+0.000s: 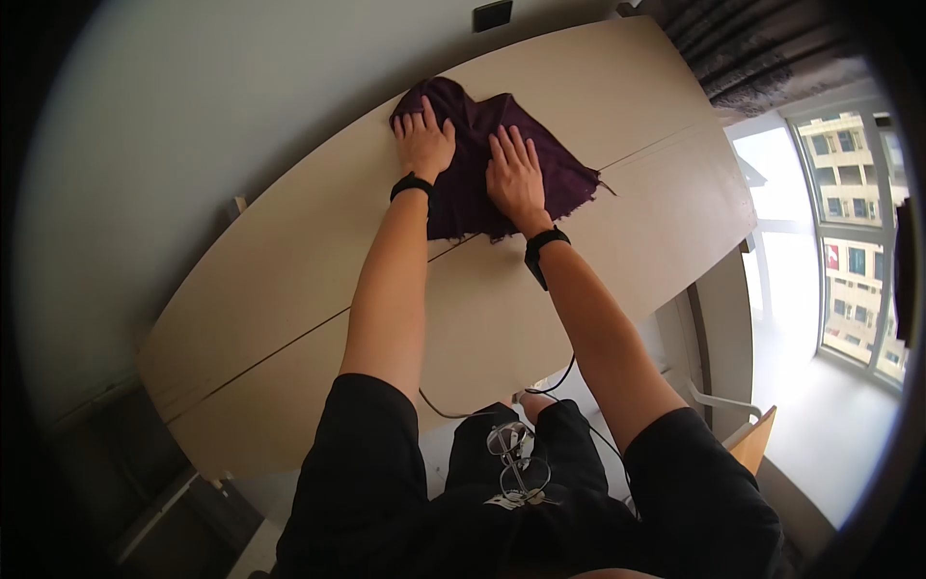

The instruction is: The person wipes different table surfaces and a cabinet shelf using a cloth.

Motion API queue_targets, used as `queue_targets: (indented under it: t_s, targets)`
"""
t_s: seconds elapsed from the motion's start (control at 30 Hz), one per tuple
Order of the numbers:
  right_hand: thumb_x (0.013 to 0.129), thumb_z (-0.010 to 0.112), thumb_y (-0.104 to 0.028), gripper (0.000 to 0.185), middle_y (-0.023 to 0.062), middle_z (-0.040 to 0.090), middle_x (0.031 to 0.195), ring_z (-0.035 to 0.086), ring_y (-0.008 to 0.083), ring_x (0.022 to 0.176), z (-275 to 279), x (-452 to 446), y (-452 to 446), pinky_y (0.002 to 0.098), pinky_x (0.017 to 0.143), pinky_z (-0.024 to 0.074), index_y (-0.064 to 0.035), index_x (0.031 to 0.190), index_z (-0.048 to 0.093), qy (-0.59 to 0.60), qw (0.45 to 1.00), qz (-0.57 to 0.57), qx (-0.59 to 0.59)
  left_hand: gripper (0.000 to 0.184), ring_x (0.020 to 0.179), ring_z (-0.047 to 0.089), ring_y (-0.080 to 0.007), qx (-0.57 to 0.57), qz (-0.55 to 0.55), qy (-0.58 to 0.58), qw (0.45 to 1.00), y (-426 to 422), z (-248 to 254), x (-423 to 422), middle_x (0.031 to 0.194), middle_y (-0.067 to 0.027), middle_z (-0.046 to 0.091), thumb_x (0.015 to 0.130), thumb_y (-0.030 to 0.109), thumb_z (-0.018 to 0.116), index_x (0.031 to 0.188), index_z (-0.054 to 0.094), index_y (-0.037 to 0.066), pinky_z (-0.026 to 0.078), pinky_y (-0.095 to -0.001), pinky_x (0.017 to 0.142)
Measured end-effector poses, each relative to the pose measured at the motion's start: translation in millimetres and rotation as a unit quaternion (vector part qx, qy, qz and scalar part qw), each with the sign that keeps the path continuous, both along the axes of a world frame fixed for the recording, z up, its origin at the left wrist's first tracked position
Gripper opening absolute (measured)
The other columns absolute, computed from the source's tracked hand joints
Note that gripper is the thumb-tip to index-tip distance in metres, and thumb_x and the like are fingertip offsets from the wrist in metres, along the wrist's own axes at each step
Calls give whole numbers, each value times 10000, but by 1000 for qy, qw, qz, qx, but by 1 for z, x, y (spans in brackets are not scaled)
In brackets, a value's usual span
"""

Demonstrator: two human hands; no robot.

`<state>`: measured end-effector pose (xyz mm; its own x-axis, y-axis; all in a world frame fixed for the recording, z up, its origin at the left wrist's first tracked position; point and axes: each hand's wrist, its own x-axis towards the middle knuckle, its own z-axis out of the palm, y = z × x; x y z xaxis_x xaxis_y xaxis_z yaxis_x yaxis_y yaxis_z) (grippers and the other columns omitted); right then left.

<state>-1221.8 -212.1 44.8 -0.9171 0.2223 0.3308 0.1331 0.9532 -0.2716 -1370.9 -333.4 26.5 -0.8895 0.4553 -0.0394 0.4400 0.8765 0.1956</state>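
Observation:
A dark purple cloth point(473, 183) with frayed edges lies on the pale table point(289, 270), partly rumpled at its far side. My left hand point(424, 143) rests on the cloth's left part, fingers spread. On the middle of the cloth, my right hand point(516, 179) lies flat with its fingers apart. Neither hand grasps anything. Each wrist wears a black band.
Beyond the table's far edge stands a pale wall point(212, 106). Patterned curtains point(762, 48) and a window point(849, 232) are at the right. A wooden chair part point(752, 442) shows at lower right. Black cables and a pair of glasses point(521, 463) hang near my body.

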Motion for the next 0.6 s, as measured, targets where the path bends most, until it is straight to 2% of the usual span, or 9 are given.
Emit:
queue_targets:
  t_s: [0.1,0.2,0.27,0.3,0.37,0.4,0.47,0.5,0.6]
  targets:
    - [902,541,-159,444,150,489,1447,397,318,1392,10,37,-5,467,1160,300,-16,1322,550,-3,1000,23,-13,689,1359,387,-383,-4,-50,32,998,-14,-8,31,1402,-233,487,981,362,404,1522,228,-29,193,-517,1187]
    - [886,541,-140,461,149,474,1461,385,308,1398,14,90,-12,450,1163,298,-12,1329,543,-9,999,35,-7,681,1253,464,-407,2,-145,-75,987,-30,22,70,1309,-265,530,924,265,518,1480,298,-60,332,-512,1100]
    - [874,539,-130,474,151,479,1456,397,305,1388,22,132,-17,432,1160,305,-9,1332,541,-26,999,38,-22,656,1201,487,-425,50,-178,-92,978,-50,22,119,1271,-276,542,925,259,538,1463,336,-58,373,-485,1068]
    - [869,537,-125,478,151,481,1454,406,303,1381,24,155,-20,423,1156,312,-8,1333,540,-34,998,35,-29,655,1263,445,-421,25,-180,-144,973,-57,37,147,1354,-279,488,951,284,518,1475,317,-53,370,-452,1083]
    - [887,524,-144,436,143,479,1462,436,291,1352,26,197,-27,390,1112,357,7,1293,566,-60,998,21,-18,608,1216,474,-432,45,-226,-113,967,-78,37,200,1302,-277,519,949,273,526,1445,375,-45,402,-463,1044]
    - [888,525,-162,396,129,537,1388,487,277,1283,23,215,-31,367,1043,409,4,1240,597,-32,999,4,32,591,1186,497,-428,56,-239,-91,965,-91,30,223,1276,-272,534,947,265,529,1441,396,-31,420,-464,1022]
    - [856,567,-162,164,69,599,1025,564,227,1049,39,254,-44,339,846,471,-51,959,632,-102,994,-20,-25,550,1116,545,-422,66,-258,-126,955,-102,39,265,1208,-262,569,944,247,531,1424,443,-6,452,-464,978]
    - [836,588,-133,93,85,593,947,590,241,980,43,279,-49,360,802,494,-51,878,604,-75,994,-49,-70,526,1077,570,-419,53,-260,-180,947,-111,59,293,1166,-258,589,943,235,531,1413,470,6,467,-464,956]
    - [824,599,-107,79,120,589,879,616,287,851,64,358,-53,391,722,520,-35,850,578,3,985,-135,-106,446,1080,583,-423,105,-329,-225,911,-111,111,360,1161,-251,609,941,155,528,1351,530,-19,483,-443,935]
